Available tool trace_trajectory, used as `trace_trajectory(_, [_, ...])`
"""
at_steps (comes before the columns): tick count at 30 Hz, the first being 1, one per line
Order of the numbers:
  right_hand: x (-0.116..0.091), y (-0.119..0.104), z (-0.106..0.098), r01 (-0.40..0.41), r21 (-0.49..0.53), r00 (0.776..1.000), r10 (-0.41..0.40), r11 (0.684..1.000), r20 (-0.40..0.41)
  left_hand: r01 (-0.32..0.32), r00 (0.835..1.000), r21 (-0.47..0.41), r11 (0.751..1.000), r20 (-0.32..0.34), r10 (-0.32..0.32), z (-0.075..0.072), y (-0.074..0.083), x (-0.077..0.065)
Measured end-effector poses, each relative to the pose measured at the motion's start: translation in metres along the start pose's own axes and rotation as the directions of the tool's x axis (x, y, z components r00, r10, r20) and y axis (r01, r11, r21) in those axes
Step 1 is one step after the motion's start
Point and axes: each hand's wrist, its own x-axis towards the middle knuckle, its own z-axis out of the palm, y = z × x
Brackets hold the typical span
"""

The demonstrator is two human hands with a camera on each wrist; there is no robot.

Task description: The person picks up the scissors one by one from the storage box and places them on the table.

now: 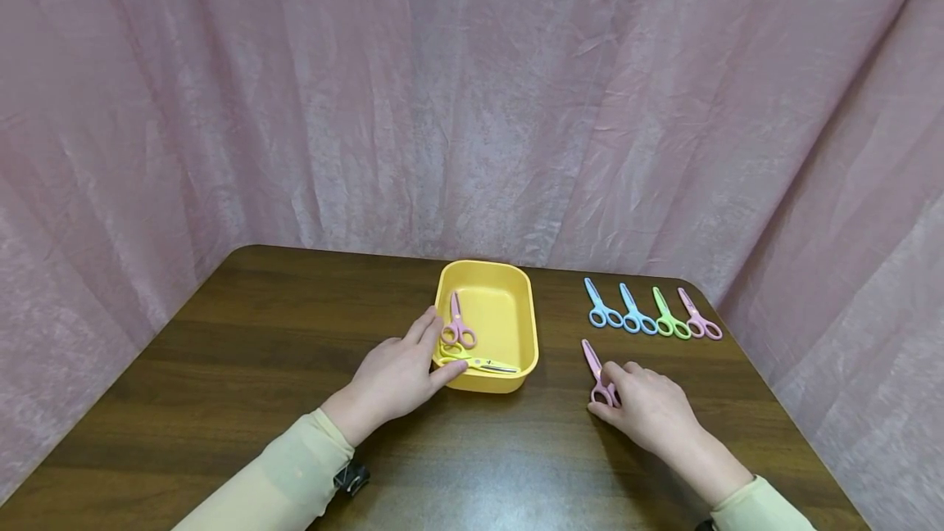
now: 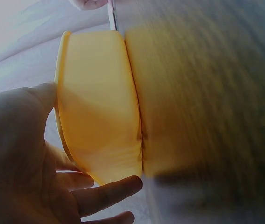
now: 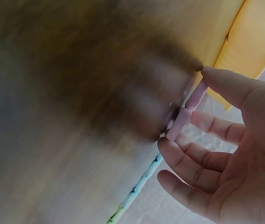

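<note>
My left hand (image 1: 394, 371) rests at the near left corner of a yellow plastic bin (image 1: 533, 310). Its thumb lies at the near rim and its fairly straight fingers along the left side, as the bin's outer wall (image 2: 97, 107) shows in the left wrist view. Inside the bin are pink scissors (image 1: 457, 326) and yellow scissors (image 1: 483, 364). To the right of the bin, my right hand (image 1: 652, 408) grips other pink scissors (image 1: 592, 359) by the handles, between thumb and fingers. Their blades point away from me, and the fingers partly hide the handle loops.
Behind the right hand, two blue scissors (image 1: 599, 306), green scissors (image 1: 667, 316) and pink scissors (image 1: 696, 315) lie in a row, handles toward me. Everything stands on a dark wooden table (image 1: 258, 342). A pink curtain (image 1: 472, 105) hangs along its back edge.
</note>
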Motion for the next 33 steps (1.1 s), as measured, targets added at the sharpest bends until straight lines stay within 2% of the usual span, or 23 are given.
trace_trajectory(14, [-0.007,-0.002,-0.003,-0.019,-0.004,1.0,0.019,1.0,0.016,0.007,1.0,-0.002,1.0,0.013,-0.007,0.0,0.0,0.0])
trace_trajectory(23, [-0.019,-0.008,-0.012,0.05,-0.031,0.999,-0.05,0.998,-0.01,0.003,1.0,0.002,1.0,0.005,-0.003,-0.002,0.0,0.0])
trace_trajectory(33, [-0.027,-0.016,-0.016,0.084,-0.023,0.993,-0.081,0.996,0.09,0.011,1.0,-0.007,1.0,0.012,-0.011,-0.001,0.0,0.0])
